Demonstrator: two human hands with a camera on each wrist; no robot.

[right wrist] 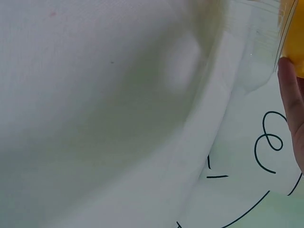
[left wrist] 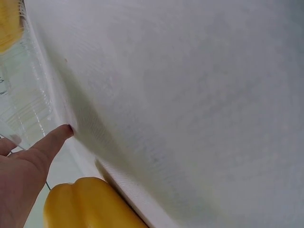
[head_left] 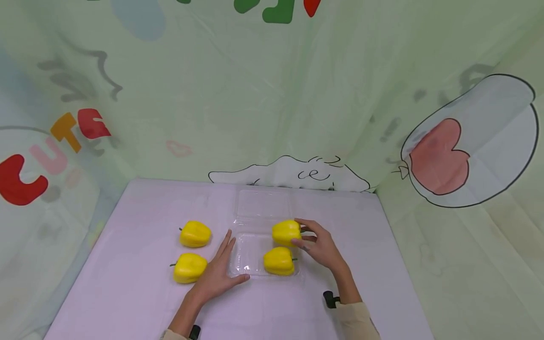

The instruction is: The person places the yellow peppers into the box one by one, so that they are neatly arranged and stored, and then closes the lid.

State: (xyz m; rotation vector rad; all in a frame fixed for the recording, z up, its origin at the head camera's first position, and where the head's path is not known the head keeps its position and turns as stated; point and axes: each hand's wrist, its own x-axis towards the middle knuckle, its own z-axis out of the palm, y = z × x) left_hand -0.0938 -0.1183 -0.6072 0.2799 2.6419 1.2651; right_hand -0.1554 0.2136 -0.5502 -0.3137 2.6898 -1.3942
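In the head view my right hand grips a yellow bell pepper by its stem end, over the back right of a clear plastic clamshell box. Just in front of it, a second yellow pepper lies in the box's right side, stem to the right. My left hand is spread along the box's left edge, thumb toward its front corner. Close by that hand is a yellow pepper, also visible in the left wrist view as a yellow pepper. The right wrist view catches only a fingertip against the held pepper.
Another yellow pepper sits at the back left of the pale table. The box's clear lid lies folded back toward the rear wall. Printed cloth walls enclose the table at the back and sides.
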